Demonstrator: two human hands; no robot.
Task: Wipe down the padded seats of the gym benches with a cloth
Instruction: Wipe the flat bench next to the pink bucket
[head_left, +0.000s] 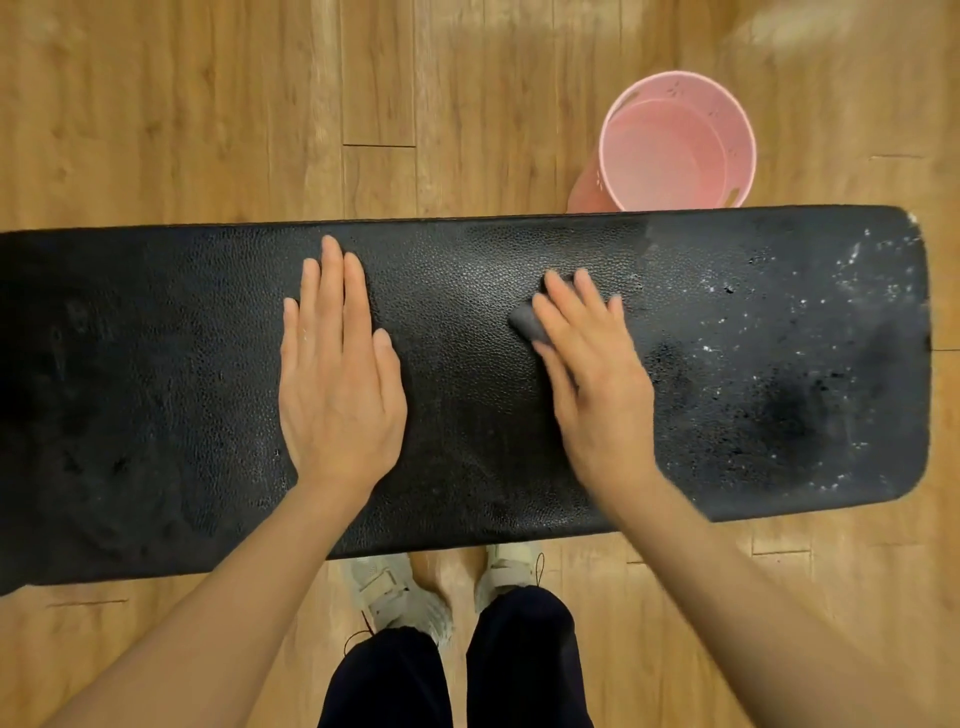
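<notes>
Two hands on a black padded bench seat, one pressing a cloth.

The left hand (340, 384) lies flat and spread on the padded seat (182, 374), holding nothing. The right hand (592, 364), blurred, presses fingers-spread on a small grey cloth (525, 320) mid-seat. White specks dot the seat's right end; a pink bucket (675, 143) stands on the wooden floor (208, 104) beyond.
</notes>
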